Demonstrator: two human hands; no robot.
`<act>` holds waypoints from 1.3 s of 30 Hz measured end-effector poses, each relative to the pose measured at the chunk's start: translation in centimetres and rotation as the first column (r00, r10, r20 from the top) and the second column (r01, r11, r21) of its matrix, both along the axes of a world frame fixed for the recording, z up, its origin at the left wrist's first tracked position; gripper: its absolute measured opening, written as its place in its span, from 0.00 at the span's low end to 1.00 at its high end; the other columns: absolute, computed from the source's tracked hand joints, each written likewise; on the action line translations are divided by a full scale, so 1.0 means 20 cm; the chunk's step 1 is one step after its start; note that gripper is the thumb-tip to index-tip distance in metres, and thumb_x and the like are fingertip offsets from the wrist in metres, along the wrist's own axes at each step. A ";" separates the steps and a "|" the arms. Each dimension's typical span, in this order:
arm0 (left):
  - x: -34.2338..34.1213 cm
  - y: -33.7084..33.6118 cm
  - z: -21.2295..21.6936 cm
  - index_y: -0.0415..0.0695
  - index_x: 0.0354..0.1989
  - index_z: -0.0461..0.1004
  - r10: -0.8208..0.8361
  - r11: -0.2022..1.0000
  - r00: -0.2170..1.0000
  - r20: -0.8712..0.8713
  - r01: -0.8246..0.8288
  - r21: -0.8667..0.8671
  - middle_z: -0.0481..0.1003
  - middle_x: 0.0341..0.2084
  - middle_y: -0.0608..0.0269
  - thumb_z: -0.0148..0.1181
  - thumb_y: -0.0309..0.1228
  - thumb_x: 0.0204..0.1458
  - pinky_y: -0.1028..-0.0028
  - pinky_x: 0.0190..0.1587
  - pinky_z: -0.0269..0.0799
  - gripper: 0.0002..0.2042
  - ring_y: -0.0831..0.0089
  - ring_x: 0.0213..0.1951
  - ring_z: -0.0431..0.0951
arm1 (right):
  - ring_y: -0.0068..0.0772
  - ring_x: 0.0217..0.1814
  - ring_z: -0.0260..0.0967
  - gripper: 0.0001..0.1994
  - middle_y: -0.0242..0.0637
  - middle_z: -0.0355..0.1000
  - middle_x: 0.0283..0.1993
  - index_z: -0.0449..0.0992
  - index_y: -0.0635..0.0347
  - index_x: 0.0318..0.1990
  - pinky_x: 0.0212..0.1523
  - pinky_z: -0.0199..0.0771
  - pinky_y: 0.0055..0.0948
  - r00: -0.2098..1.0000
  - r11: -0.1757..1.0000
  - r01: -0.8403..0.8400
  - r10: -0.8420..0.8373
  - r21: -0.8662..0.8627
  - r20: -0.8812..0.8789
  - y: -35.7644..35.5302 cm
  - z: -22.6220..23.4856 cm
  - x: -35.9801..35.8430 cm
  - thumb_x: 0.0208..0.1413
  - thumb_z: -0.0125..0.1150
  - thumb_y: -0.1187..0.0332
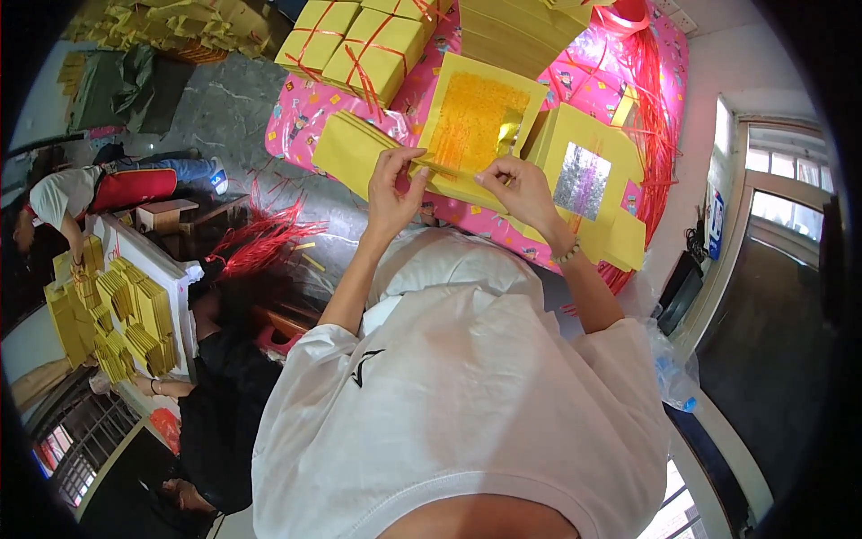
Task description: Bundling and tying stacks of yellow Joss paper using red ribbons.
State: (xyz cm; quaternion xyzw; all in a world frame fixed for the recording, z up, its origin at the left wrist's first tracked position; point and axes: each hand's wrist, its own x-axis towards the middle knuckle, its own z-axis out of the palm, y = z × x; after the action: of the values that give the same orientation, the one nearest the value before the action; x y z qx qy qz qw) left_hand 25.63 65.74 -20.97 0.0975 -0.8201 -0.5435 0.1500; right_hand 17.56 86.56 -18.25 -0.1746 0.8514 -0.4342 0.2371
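Person in a white shirt (pixel 467 404) leaning over a pink patterned surface (pixel 305 112), handling yellow paper.

Nearest the camera the shirt is filling the lower frame, hiding the person's lap and the surface's near edge. The left hand (pixel 393 189) is closing its fingers on a stack of plain yellow paper sheets (pixel 350 148), pinching its edge; the right hand (pixel 521 190), with a bead bracelet at the wrist, is pinching the near edge of a yellow sheet with a gold foil square (pixel 480 121), lying between the hands. Just right a yellow sheet with a silver foil square (pixel 584 180) is lying on its own pile. Behind, yellow paper bundles tied with red string (pixel 368 49) are sitting stacked; loose red plastic strings (pixel 651 108) are trailing along the right edge, partly cut off. At left, other people are sitting by small yellow paper stacks (pixel 117 314), hard to make out.
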 end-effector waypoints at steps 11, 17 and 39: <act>-0.20 -0.02 0.33 0.47 0.39 0.75 -0.362 0.694 0.928 0.089 0.332 -0.638 0.73 0.36 0.61 0.67 0.35 0.37 0.63 0.45 0.63 0.18 0.62 0.41 0.70 | 0.40 0.33 0.68 0.06 0.38 0.68 0.29 0.72 0.63 0.29 0.33 0.68 0.32 0.786 0.987 -0.143 0.158 0.073 -0.598 -0.03 0.19 -0.02 0.50 0.60 0.69; -0.28 -0.01 0.33 0.45 0.33 0.77 -0.442 0.618 0.870 0.220 0.473 -0.628 0.75 0.23 0.57 0.62 0.32 0.42 0.62 0.36 0.67 0.09 0.59 0.31 0.74 | 0.39 0.40 0.68 0.12 0.38 0.70 0.37 0.74 0.60 0.37 0.39 0.68 0.34 0.929 0.994 -0.107 0.088 -0.033 -0.360 0.04 0.33 -0.07 0.48 0.63 0.63; -0.32 0.06 0.47 0.38 0.48 0.73 -0.356 0.805 0.910 0.212 0.184 0.564 0.77 0.38 0.65 0.63 0.30 0.49 0.77 0.43 0.68 0.17 0.81 0.38 0.74 | 0.18 0.41 0.70 0.14 0.32 0.75 0.41 0.74 0.68 0.44 0.44 0.71 0.21 0.984 0.858 0.144 -0.072 -0.493 0.163 0.24 0.41 -0.28 0.53 0.62 0.69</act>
State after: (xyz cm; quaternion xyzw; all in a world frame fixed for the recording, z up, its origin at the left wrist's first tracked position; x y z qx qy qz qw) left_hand 19.33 67.03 -11.56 0.0994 -0.6555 -0.7429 -0.0921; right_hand 11.87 91.40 -9.99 -0.1515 0.6988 -0.6645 0.2172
